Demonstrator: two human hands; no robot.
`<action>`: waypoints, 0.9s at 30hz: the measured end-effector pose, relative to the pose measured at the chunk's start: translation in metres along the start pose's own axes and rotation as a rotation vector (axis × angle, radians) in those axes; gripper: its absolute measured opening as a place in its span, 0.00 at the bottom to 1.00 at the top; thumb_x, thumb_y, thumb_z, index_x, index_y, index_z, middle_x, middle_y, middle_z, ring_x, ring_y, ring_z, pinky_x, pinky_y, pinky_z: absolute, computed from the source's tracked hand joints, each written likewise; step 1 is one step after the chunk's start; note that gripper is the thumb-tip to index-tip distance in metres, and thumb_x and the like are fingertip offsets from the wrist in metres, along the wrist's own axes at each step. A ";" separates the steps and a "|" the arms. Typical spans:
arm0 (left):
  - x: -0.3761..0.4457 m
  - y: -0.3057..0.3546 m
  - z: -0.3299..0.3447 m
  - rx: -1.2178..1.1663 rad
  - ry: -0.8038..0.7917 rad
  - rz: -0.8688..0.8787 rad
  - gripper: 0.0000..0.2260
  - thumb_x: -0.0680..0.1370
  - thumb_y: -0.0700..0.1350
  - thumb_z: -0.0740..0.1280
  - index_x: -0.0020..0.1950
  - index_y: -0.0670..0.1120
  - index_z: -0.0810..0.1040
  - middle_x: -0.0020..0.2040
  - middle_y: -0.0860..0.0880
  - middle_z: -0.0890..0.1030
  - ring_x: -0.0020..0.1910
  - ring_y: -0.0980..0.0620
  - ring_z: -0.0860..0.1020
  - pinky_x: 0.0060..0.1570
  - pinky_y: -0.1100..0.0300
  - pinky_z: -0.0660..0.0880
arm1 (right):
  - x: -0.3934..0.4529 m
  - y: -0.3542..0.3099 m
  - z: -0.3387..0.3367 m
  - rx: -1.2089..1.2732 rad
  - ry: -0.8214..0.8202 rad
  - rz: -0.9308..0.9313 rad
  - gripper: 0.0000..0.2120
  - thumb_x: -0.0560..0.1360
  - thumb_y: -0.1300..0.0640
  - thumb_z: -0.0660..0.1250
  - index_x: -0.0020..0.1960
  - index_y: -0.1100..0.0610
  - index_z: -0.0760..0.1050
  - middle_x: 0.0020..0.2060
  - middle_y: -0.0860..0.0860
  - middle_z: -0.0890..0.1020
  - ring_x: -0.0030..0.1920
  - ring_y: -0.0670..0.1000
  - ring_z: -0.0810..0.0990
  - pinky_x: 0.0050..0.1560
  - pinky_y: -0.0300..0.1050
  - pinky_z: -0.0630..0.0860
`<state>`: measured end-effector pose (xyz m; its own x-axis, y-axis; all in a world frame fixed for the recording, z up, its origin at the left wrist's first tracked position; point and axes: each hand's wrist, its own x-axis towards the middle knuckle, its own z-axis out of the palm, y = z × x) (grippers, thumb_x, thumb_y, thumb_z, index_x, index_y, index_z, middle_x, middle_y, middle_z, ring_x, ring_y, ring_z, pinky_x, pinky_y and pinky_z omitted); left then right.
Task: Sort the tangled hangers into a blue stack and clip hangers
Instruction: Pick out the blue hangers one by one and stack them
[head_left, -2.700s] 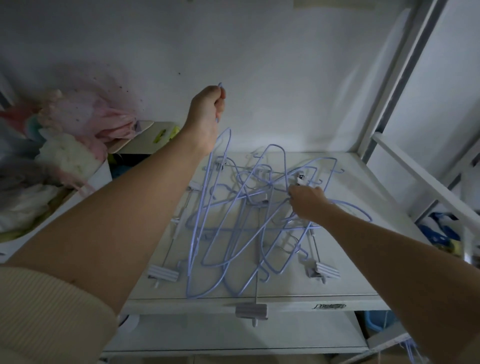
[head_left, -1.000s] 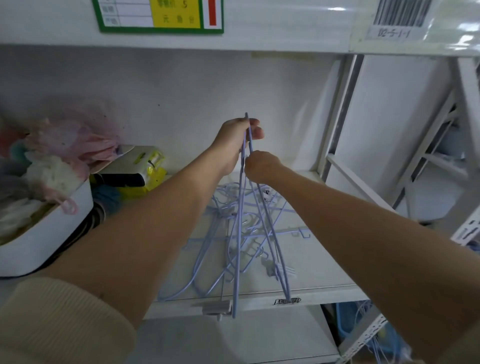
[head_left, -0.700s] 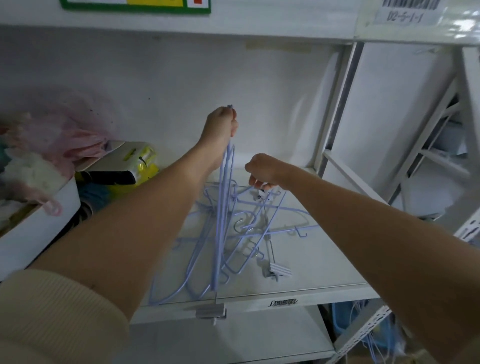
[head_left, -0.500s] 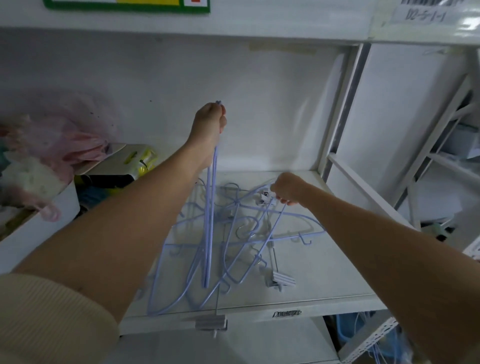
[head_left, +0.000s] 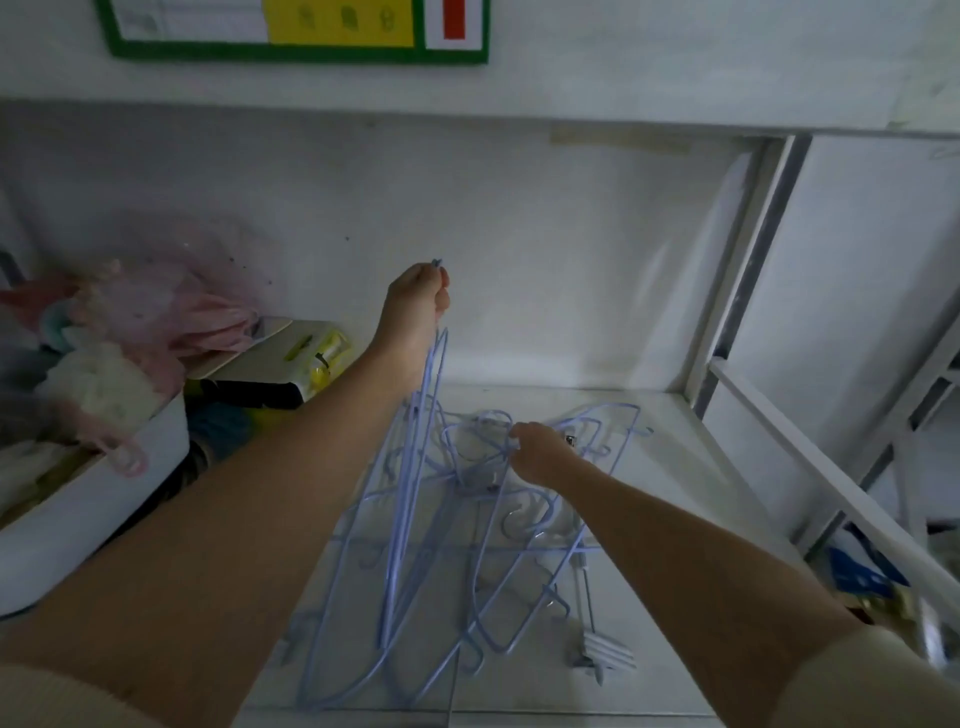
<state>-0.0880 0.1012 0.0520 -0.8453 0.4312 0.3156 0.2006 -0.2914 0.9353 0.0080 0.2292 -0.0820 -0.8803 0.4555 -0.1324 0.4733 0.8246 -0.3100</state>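
Tangle of thin pale-blue wire hangers (head_left: 467, 525) lies on the white shelf board (head_left: 670, 499), hooks and shoulders interlocked, spread from mid-shelf to the front edge. Among them a white ridged clip (head_left: 605, 649) on a metal clip hanger sits near the front right, flat on the board.

Left hand (head_left: 418, 306) is raised high above the pile, fingers curled tight round the hook ends of a small bunch of blue hangers (head_left: 410, 499); they hang edge-on, lower ends down in the tangle. Likely held up so collected blue ones stay separate and aligned as the stack while the rest gets worked loose.

Right hand (head_left: 537, 452) is low in the pile, fingers bent and pinching blue wire near a hook at the tangle's middle, probably picking the next one to free. Exact strand gripped: can't tell.

Versus half a second earlier: right hand has moved left and deeper into the tangle centre; left hand keeps its high hold on the bunch; camera has tipped so the green-framed label (head_left: 296, 31) on the upper shelf shows more. Pile spread looks much the same.

To the left, a white bin (head_left: 93, 499) holds pink fluffy items (head_left: 171, 312).
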 end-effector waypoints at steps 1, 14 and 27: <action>0.001 -0.001 -0.002 0.002 0.004 0.005 0.17 0.79 0.34 0.52 0.32 0.45 0.64 0.17 0.57 0.64 0.19 0.62 0.61 0.28 0.63 0.55 | 0.007 0.001 0.003 -0.004 -0.010 0.012 0.17 0.77 0.60 0.57 0.64 0.62 0.72 0.62 0.60 0.77 0.62 0.59 0.76 0.62 0.48 0.74; -0.013 0.002 -0.015 0.081 0.072 0.011 0.18 0.80 0.35 0.52 0.31 0.46 0.63 0.27 0.50 0.60 0.19 0.62 0.59 0.24 0.68 0.56 | 0.019 0.003 0.019 -0.341 0.070 -0.118 0.16 0.77 0.63 0.56 0.62 0.61 0.74 0.60 0.58 0.77 0.65 0.60 0.71 0.62 0.52 0.71; -0.018 0.031 0.001 0.048 0.055 0.051 0.17 0.80 0.34 0.52 0.32 0.46 0.64 0.19 0.57 0.66 0.17 0.63 0.62 0.22 0.71 0.58 | -0.023 0.004 -0.114 -0.053 0.508 -0.030 0.13 0.80 0.57 0.52 0.56 0.60 0.72 0.53 0.60 0.81 0.54 0.61 0.78 0.55 0.51 0.68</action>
<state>-0.0661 0.0856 0.0753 -0.8588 0.3691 0.3554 0.2670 -0.2697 0.9252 0.0336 0.2607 0.0275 -0.7730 0.5263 0.3543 0.4605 0.8496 -0.2572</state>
